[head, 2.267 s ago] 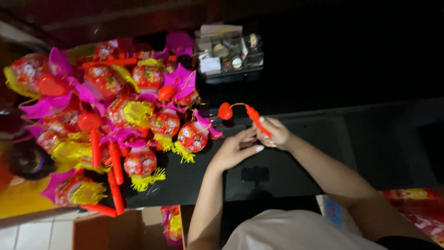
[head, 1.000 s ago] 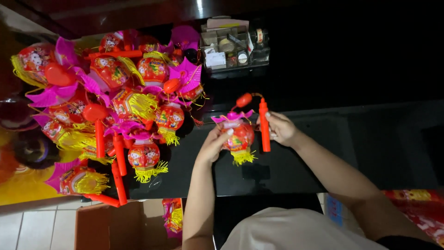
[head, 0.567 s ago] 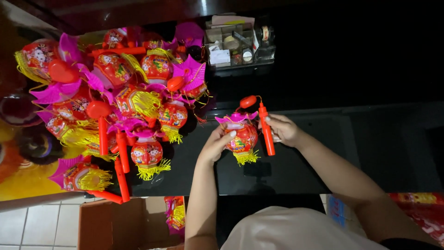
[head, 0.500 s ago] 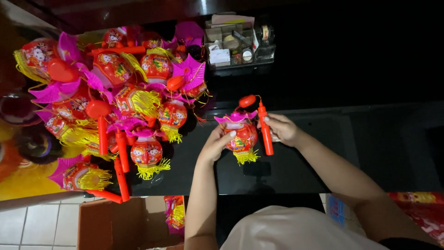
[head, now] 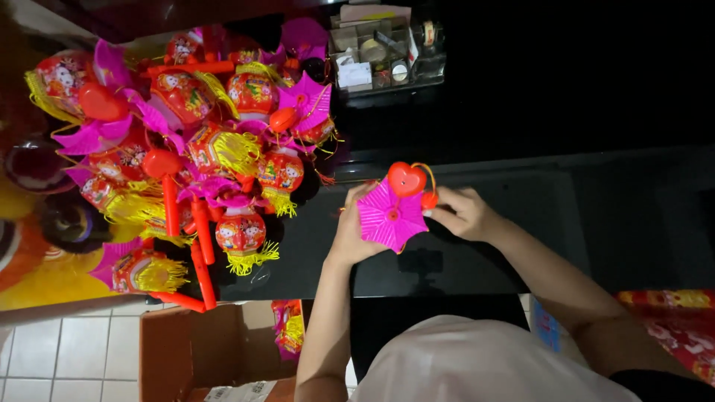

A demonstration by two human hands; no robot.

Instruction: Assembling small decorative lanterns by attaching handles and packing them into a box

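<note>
The toy lantern (head: 390, 218) is sitting between our two hands over the dark glass table (head: 596, 216), its pink scalloped top facing up at us, so we are looking down on the cap and red heart piece (head: 407, 179) rather than the body. We are cupping it with the left hand (head: 351, 232) while the right hand (head: 456, 212) is pinching the red handle end beside the heart, both hands closed on it. A crowded heap of finished lanterns (head: 201, 164) is lying just left of us, a clear organiser box (head: 383, 56) beyond, and a cardboard box (head: 190, 350) below.

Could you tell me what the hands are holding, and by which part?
A toy lantern: left hand grips its pink top's edge; right hand pinches its red handle.
</note>
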